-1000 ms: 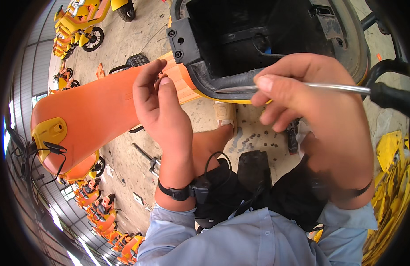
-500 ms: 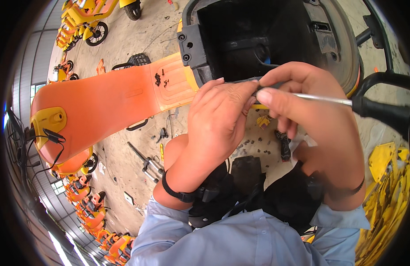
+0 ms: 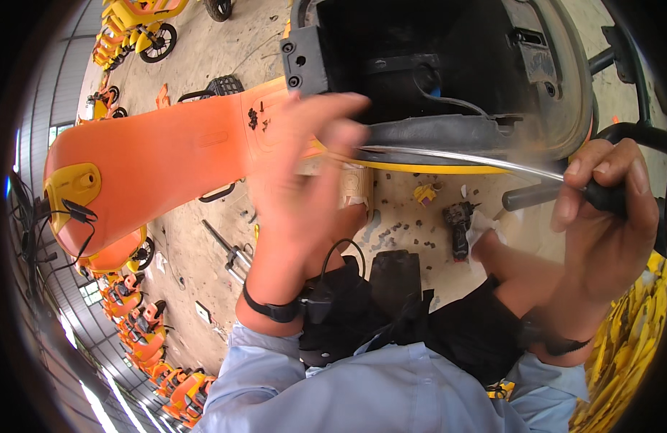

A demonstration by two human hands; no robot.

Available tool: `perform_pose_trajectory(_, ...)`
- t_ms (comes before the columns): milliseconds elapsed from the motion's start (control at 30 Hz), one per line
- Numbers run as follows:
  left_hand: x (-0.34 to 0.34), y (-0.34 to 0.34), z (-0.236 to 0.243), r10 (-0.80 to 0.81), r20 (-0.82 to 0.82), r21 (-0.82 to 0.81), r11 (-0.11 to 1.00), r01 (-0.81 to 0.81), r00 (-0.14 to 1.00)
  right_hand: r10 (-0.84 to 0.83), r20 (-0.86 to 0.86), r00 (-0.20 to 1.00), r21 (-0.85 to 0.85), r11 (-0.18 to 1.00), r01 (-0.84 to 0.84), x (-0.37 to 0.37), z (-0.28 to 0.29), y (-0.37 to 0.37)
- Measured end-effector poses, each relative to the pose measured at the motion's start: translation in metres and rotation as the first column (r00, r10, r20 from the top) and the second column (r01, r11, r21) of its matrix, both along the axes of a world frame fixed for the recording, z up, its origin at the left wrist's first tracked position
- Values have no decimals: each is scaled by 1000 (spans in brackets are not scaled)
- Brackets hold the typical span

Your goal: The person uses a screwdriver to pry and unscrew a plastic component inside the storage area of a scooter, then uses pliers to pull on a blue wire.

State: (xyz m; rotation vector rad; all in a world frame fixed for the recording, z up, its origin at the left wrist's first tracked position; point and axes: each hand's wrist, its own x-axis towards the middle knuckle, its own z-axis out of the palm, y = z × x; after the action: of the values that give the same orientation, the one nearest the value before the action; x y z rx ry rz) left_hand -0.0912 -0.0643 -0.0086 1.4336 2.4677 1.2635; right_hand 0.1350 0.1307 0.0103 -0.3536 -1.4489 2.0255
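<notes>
My right hand grips the black handle of a screwdriver at the right. The screwdriver's long metal shaft reaches left along the near rim of a black open compartment edged in yellow. Close to the shaft's far end is my left hand, smeared by motion, with index finger and thumb apart and nothing visible between them. It hovers over the orange panel beside the compartment's dark corner bracket. Small dark screws lie on that panel. The screwdriver's tip is too blurred to make out.
A cordless drill stands on the floor among scattered dark bits. Yellow panels are heaped at the lower right. A black tube frame rises at the right. Orange and yellow scooters line the left side.
My right hand has left the near rim and moved right onto the screwdriver's handle. My left hand has moved left, away from the rim, and its fingers have come apart.
</notes>
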Motion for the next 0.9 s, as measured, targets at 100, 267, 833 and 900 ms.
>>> perform_pose_trajectory(100, -31, -4, -8, 223, 346, 279, 903, -328, 911, 18, -19, 1000, 49, 999, -17, 1, -3, 4)
perform_pose_trajectory(267, -54, -2, -32, 205, 538, 202, 910, -361, 818, -6, -15, 1000, -15, 1000, 6, 2, -5, 7)
perform_pose_trajectory(833, -44, 10, -34, 132, 509, 174, 952, -252, 851, 119, -33, 992, -62, 991, -121, -15, -6, 17)
perform_pose_trajectory(900, -43, 11, -34, 114, 523, 192, 950, -247, 844, 41, -62, 997, -61, 997, -45, -22, -15, 6)
